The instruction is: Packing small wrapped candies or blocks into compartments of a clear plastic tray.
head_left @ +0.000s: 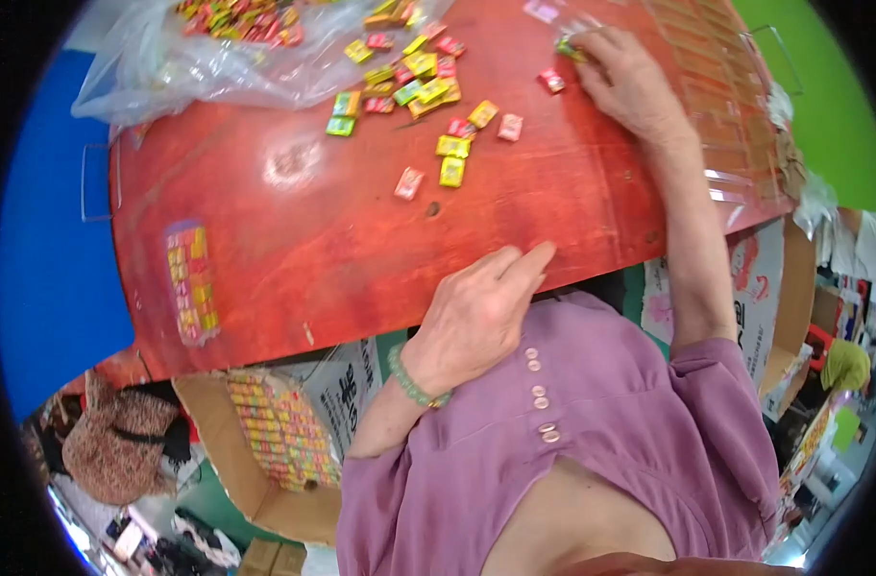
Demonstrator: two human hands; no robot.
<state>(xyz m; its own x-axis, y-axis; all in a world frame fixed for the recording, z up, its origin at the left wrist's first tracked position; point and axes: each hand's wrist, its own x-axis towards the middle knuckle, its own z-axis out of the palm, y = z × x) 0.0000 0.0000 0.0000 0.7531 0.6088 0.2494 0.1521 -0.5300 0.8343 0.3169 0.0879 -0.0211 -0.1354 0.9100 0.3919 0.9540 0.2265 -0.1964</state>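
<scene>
from here i see the right hand far across the red table. its fingertips are at a little green packet, but i cannot tell if they pinch it. a pink packet lies just beside. the left hand is by the near edge, fingers bent; i cannot tell if it holds anything.

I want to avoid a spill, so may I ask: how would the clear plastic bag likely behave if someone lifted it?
The clear plastic bag would probably sag and fold, since its film lies wrinkled. It may feel bottom-heavy, as many small wrapped pieces are heaped in it.
</scene>
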